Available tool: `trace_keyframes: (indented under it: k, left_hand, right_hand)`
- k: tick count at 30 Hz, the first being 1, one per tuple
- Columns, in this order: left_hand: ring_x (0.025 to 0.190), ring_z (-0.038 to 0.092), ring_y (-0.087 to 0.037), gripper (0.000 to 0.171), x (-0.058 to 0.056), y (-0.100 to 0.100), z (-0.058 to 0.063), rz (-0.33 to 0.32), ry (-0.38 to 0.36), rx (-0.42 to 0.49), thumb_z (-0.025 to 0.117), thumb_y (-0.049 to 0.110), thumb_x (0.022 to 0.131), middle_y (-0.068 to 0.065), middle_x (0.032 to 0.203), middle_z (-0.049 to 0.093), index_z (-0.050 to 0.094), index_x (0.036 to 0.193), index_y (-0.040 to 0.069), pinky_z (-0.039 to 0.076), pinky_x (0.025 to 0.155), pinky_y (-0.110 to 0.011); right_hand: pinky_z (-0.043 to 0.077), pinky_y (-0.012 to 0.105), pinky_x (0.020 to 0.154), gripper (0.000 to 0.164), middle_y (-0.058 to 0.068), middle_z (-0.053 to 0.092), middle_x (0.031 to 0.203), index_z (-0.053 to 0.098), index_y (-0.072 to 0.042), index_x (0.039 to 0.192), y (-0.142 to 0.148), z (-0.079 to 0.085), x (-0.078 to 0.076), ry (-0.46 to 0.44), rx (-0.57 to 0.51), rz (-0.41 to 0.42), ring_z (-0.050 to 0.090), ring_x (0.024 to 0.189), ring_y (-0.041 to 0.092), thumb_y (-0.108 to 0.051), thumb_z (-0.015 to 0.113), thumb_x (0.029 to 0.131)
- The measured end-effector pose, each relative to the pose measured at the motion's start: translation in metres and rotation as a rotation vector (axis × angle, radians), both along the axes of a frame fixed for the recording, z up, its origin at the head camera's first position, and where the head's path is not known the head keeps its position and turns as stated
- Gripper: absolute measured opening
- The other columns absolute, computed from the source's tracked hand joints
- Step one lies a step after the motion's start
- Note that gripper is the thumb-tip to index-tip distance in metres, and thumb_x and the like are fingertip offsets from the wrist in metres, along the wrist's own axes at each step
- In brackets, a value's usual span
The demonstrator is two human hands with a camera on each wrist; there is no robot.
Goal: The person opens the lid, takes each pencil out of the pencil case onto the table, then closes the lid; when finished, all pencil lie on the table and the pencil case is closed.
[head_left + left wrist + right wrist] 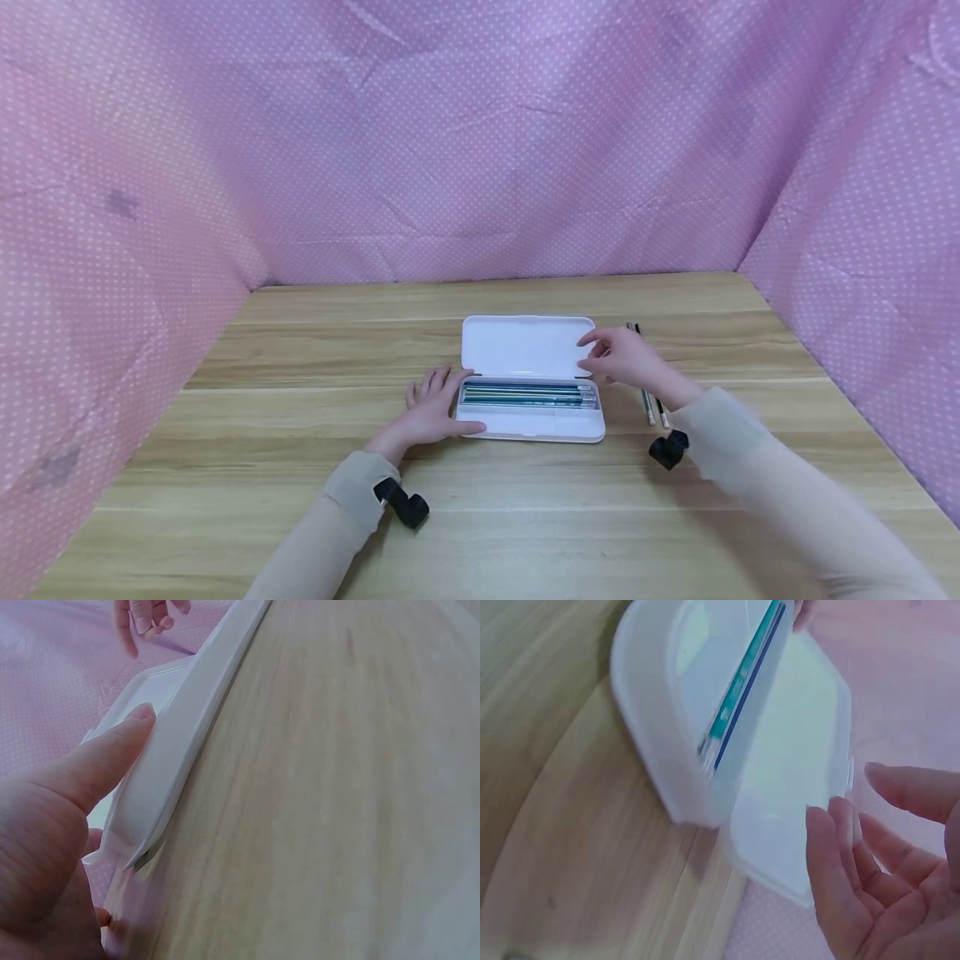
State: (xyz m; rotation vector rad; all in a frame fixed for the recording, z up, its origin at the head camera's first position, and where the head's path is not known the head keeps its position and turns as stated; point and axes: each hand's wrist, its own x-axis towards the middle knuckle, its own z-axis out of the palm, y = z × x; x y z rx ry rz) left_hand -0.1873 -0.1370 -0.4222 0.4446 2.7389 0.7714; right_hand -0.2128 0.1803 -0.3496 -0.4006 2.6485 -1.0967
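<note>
A white pencil case [528,423] lies opened on the wooden table, its lid [525,346] folded back toward the curtain. Several green and dark blue pencils [525,395] lie side by side in its rear compartment. At the case's left end, my left hand [431,414] grips it, thumb along the front rim and index finger at the hinge corner; the other fingers spread to the left. My right hand [622,357] hovers by the lid's right edge. In the right wrist view its thumb and fingers are apart, loosely bent, with nothing between them.
Two dark pencils [662,412] lie on the table right of the case, partly hidden under my right hand. Pink dotted curtain [495,167] hangs behind and at both sides of the wooden table [300,350].
</note>
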Motion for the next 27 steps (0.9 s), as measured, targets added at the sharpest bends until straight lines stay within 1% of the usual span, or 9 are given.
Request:
trace_keyframes:
  k: [2, 6, 8, 13, 18, 21, 27]
  left_hand:
    - [0.143, 0.003, -0.04, 0.087, 0.0, 0.0, 0.0, 0.0, 0.004, 0.004, 0.071, 0.055, 0.077, -0.019, 0.156, 0.012, 0.027, 0.147, 0.028, -0.005, 0.106, -0.066]
    - [0.143, 0.003, -0.04, 0.087, 0.0, 0.0, 0.001, 0.003, 0.005, 0.007, 0.071, 0.055, 0.076, -0.019, 0.156, 0.012, 0.028, 0.146, 0.028, -0.005, 0.106, -0.066]
    - [0.143, 0.003, -0.041, 0.087, 0.0, 0.0, 0.0, 0.006, 0.004, 0.008, 0.072, 0.054, 0.076, -0.019, 0.156, 0.012, 0.028, 0.146, 0.028, -0.005, 0.106, -0.066]
    - [0.142, 0.004, -0.042, 0.088, 0.0, 0.0, 0.0, 0.008, 0.001, -0.002, 0.071, 0.055, 0.076, -0.019, 0.156, 0.012, 0.028, 0.147, 0.027, -0.005, 0.106, -0.066]
    - [0.142, 0.005, -0.041, 0.089, 0.0, 0.001, 0.0, 0.008, -0.003, -0.004, 0.071, 0.056, 0.076, -0.019, 0.156, 0.013, 0.027, 0.147, 0.027, -0.004, 0.106, -0.066]
    - [0.142, 0.005, -0.042, 0.088, 0.001, 0.001, 0.001, 0.007, -0.001, -0.001, 0.071, 0.055, 0.076, -0.019, 0.156, 0.013, 0.028, 0.147, 0.027, -0.004, 0.106, -0.066]
    - [0.142, 0.004, -0.043, 0.086, 0.0, 0.001, 0.002, 0.007, -0.005, 0.002, 0.071, 0.054, 0.077, -0.02, 0.156, 0.012, 0.028, 0.147, 0.027, -0.005, 0.106, -0.067]
  right_hand:
    - [0.054, 0.033, 0.063, 0.038, 0.012, 0.062, 0.088, 0.057, 0.004, 0.12, -0.009, -0.001, -0.001, 0.036, 0.027, 0.042, 0.059, 0.071, 0.02, -0.013, 0.066, 0.087]
    - [0.05, 0.027, 0.064, 0.038, 0.007, 0.064, 0.086, 0.06, -0.001, 0.119, -0.027, -0.006, -0.004, 0.11, 0.097, 0.116, 0.058, 0.074, 0.015, -0.015, 0.069, 0.085]
    - [0.05, 0.029, 0.068, 0.037, 0.006, 0.065, 0.087, 0.061, -0.002, 0.118, -0.035, -0.008, -0.004, 0.124, 0.123, 0.147, 0.06, 0.078, 0.016, -0.016, 0.07, 0.085]
    - [0.053, 0.034, 0.079, 0.039, 0.006, 0.066, 0.094, 0.06, -0.006, 0.122, -0.052, -0.013, -0.002, 0.114, 0.157, 0.237, 0.062, 0.086, 0.017, -0.014, 0.07, 0.085]
    - [0.052, 0.034, 0.082, 0.039, 0.005, 0.066, 0.093, 0.06, -0.005, 0.121, -0.065, -0.015, 0.0, 0.149, 0.19, 0.325, 0.061, 0.085, 0.015, -0.01, 0.071, 0.084]
    - [0.051, 0.034, 0.082, 0.038, 0.004, 0.066, 0.093, 0.061, -0.004, 0.12, -0.07, -0.016, 0.001, 0.173, 0.215, 0.362, 0.059, 0.083, 0.014, -0.009, 0.071, 0.084]
    - [0.047, 0.031, 0.079, 0.034, 0.001, 0.064, 0.089, 0.065, -0.006, 0.115, -0.076, -0.02, 0.001, 0.206, 0.276, 0.395, 0.052, 0.077, 0.012, -0.008, 0.072, 0.082]
